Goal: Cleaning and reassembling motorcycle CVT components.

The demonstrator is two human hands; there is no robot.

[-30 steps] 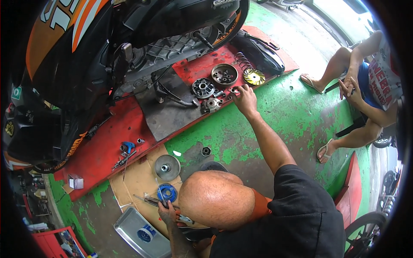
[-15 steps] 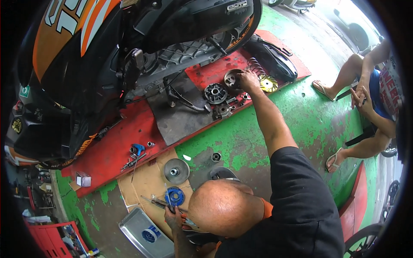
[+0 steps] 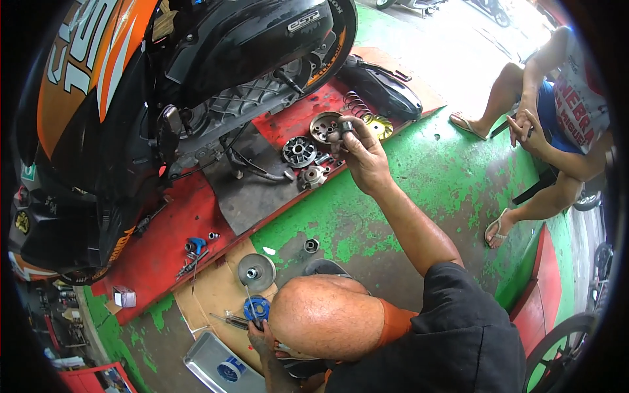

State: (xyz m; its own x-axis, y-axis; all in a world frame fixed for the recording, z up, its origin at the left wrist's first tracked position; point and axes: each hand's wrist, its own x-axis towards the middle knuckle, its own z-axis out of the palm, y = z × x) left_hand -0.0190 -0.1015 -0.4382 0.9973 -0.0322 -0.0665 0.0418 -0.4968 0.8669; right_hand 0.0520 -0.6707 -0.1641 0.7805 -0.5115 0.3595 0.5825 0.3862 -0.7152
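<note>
My right hand (image 3: 365, 157) is raised near the red platform, its fingers closed on a small grey metal cylinder (image 3: 347, 127). Beside it on the platform sit a round metal clutch bell (image 3: 320, 126) and a finned round metal part (image 3: 299, 152). My left hand (image 3: 262, 337), low beside my knee, is closed around a thin tool (image 3: 249, 301) with a pale shaft. That shaft crosses a blue round part (image 3: 259, 308) on the cardboard. Exactly what kind of tool it is cannot be made out, as my fingers cover its lower end.
A black and orange scooter (image 3: 242, 59) stands on the red platform (image 3: 170, 236). A coil spring (image 3: 356, 103) and yellow fan disc (image 3: 378, 127) lie right. Near the cardboard (image 3: 190, 301) are a metal pulley disc (image 3: 265, 272) and metal tray (image 3: 202, 354). A person (image 3: 557, 131) sits at right.
My right hand has lifted back from the clutch bell, and a small metal cylinder now shows in its fingers. My left hand stays by the blue part. The whole view has shifted slightly.
</note>
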